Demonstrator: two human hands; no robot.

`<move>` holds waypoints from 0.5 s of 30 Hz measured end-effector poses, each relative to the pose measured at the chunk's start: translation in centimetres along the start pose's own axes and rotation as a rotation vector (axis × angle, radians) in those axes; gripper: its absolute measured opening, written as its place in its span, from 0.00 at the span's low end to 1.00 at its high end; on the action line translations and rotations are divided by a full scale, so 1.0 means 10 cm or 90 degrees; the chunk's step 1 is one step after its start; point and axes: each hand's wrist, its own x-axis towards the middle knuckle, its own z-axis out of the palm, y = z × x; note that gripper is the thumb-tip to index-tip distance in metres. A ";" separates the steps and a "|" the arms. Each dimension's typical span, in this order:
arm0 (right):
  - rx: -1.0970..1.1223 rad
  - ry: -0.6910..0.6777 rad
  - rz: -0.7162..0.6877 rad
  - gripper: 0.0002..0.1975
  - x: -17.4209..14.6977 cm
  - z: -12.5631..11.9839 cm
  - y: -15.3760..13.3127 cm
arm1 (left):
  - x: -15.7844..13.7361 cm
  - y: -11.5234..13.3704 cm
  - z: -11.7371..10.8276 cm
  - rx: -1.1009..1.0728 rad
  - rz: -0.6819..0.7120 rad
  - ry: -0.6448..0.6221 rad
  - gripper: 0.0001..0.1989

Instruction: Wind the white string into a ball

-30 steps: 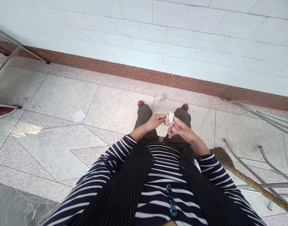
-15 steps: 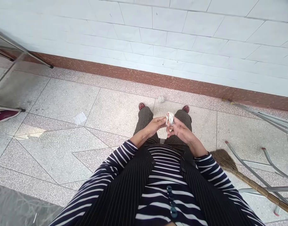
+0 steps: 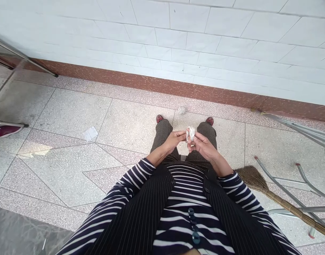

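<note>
Above my lap, a small looped bundle of white cord (image 3: 190, 132) sits between my two hands. My left hand (image 3: 173, 142) pinches its left side with thumb and fingertips. Looped around fingers of my right hand (image 3: 205, 146), the bundle is held from the right, with that hand's fingers curled and partly hidden. On the floor beyond, between my shoes, lies a pale speckled ball of string (image 3: 181, 110). A faint line seems to run from the ball towards my hands, too thin to follow fully.
A straw broom (image 3: 254, 177) lies at the right beside metal chair legs (image 3: 278, 179). Folded metal bars (image 3: 297, 127) lean near the tiled wall (image 3: 189, 39). White paper (image 3: 90, 133) lies on the floor at left. Another person's shoe (image 3: 9, 130) shows by a metal-legged stand (image 3: 42, 67).
My fingers have shifted slightly around the white cord, and its loops look a little more spread. The view has tilted very slightly; the rest stays put.
</note>
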 end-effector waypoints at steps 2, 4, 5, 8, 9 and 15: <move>0.011 0.016 -0.001 0.25 -0.01 0.00 0.01 | -0.01 0.00 0.01 0.022 0.018 -0.024 0.27; 0.020 0.026 -0.006 0.25 -0.02 0.01 -0.01 | -0.02 -0.03 0.01 0.062 0.031 -0.041 0.28; 0.017 0.028 -0.011 0.26 -0.03 0.01 -0.03 | -0.02 -0.05 0.00 0.099 0.036 -0.044 0.27; -0.033 0.022 -0.043 0.31 -0.03 0.00 -0.11 | -0.04 -0.14 -0.05 0.282 0.055 -0.053 0.21; -0.067 0.021 -0.058 0.34 -0.02 -0.03 -0.14 | -0.05 -0.17 -0.07 0.360 0.064 -0.060 0.18; -0.522 0.058 0.034 0.51 -0.01 -0.29 -0.02 | -0.09 -0.10 -0.16 0.738 0.198 -0.111 0.10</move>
